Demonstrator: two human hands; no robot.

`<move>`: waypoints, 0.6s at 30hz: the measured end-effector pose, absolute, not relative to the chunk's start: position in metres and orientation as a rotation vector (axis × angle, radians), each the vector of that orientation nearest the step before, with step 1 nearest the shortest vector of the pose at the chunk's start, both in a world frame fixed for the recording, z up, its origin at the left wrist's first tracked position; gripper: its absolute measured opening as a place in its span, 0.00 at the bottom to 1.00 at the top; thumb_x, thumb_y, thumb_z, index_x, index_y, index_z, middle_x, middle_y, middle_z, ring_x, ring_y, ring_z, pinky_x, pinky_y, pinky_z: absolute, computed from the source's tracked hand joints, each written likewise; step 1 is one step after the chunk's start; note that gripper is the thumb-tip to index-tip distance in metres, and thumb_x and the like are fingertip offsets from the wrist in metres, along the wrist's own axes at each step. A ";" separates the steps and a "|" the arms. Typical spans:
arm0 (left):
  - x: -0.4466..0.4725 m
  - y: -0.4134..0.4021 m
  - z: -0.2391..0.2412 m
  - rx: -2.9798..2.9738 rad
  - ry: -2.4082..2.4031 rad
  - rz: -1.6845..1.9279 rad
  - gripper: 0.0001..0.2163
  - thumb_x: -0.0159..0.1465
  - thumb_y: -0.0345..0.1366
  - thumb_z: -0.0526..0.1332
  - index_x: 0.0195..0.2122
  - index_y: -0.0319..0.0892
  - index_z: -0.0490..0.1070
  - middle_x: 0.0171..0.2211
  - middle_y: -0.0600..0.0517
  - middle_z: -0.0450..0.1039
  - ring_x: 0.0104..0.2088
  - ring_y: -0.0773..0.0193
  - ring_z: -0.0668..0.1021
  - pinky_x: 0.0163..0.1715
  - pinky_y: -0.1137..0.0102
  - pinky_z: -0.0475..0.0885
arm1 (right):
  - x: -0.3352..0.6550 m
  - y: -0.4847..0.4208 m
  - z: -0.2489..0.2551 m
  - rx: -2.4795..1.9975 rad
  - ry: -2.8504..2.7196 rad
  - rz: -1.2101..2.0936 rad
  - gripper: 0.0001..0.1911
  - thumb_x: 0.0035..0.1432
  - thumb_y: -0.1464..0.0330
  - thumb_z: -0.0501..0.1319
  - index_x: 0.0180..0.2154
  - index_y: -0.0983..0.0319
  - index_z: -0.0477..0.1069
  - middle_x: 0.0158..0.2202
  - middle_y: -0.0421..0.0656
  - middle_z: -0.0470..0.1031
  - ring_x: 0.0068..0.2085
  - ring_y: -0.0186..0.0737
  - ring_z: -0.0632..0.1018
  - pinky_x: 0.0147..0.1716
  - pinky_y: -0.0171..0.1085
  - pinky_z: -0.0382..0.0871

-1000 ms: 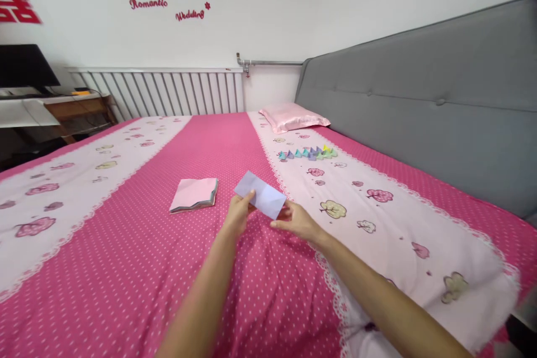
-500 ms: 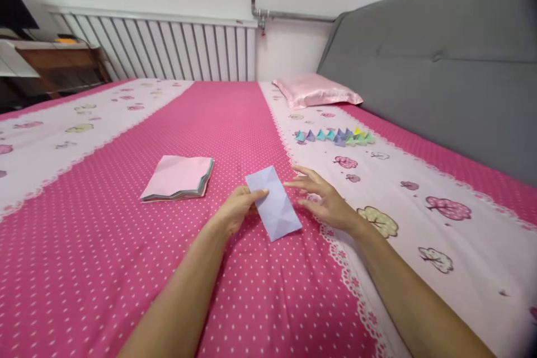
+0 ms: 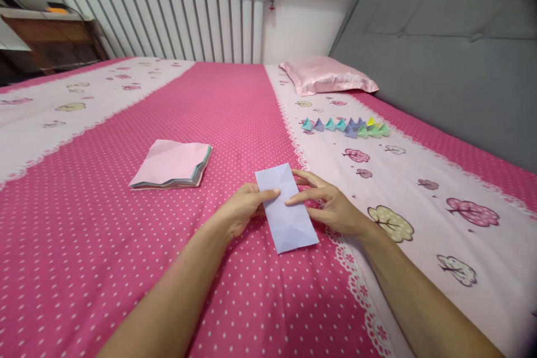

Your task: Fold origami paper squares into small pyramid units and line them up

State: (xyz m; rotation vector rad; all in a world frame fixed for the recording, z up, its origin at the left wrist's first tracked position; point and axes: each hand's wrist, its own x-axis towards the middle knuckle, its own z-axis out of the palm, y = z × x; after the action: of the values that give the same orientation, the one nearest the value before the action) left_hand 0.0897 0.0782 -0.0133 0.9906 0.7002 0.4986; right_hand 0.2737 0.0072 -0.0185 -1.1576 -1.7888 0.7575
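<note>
At frame centre, the left hand [image 3: 241, 213] and right hand [image 3: 331, 207] pinch a folded pale lavender paper rectangle [image 3: 285, 210] (lying on the pink dotted bedspread [image 3: 126, 246]) from both sides.

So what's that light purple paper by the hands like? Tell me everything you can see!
The paper is a pale lilac sheet folded into a long, narrow rectangle, with faint diagonal creases near its close end. It looks thin and crisp. It lies flat on the pink dotted bedspread, pointing away and slightly tilted, beside the lace border. The left hand pinches its left edge, thumb on top, and the right hand rests its fingers on its right edge.
</note>
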 end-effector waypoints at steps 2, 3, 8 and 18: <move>0.091 0.077 -0.014 0.996 0.695 0.498 0.13 0.51 0.34 0.65 0.38 0.34 0.75 0.35 0.42 0.77 0.32 0.60 0.77 0.38 0.68 0.70 | 0.273 0.008 -0.021 -1.164 -1.759 0.773 0.10 0.53 0.69 0.61 0.37 0.52 0.76 0.59 0.39 0.58 0.56 0.43 0.64 0.53 0.46 0.63; 0.091 0.076 -0.014 0.997 0.691 0.497 0.13 0.51 0.34 0.65 0.38 0.34 0.75 0.35 0.42 0.77 0.33 0.59 0.77 0.38 0.67 0.70 | 0.273 0.008 -0.022 -1.165 -1.745 0.780 0.09 0.52 0.69 0.61 0.36 0.52 0.76 0.58 0.39 0.58 0.56 0.42 0.65 0.53 0.46 0.63; 0.095 0.076 -0.015 0.987 0.668 0.512 0.12 0.52 0.34 0.64 0.36 0.34 0.74 0.35 0.42 0.76 0.33 0.58 0.77 0.39 0.65 0.70 | 0.272 0.011 -0.027 -1.189 -1.647 0.812 0.08 0.49 0.65 0.64 0.34 0.55 0.77 0.55 0.43 0.63 0.54 0.44 0.67 0.51 0.44 0.64; 0.100 0.066 -0.007 1.008 0.316 0.607 0.19 0.49 0.24 0.62 0.45 0.38 0.70 0.47 0.45 0.71 0.49 0.57 0.71 0.52 0.65 0.63 | 0.263 0.011 -0.031 -1.367 -1.330 0.624 0.11 0.51 0.61 0.62 0.32 0.61 0.76 0.28 0.42 0.76 0.36 0.42 0.75 0.37 0.40 0.69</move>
State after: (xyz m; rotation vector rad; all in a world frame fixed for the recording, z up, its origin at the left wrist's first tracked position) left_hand 0.1004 0.0661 -0.0070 1.0079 0.3156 0.6068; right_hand 0.2633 0.0112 -0.0309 -1.3665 -1.3296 0.6236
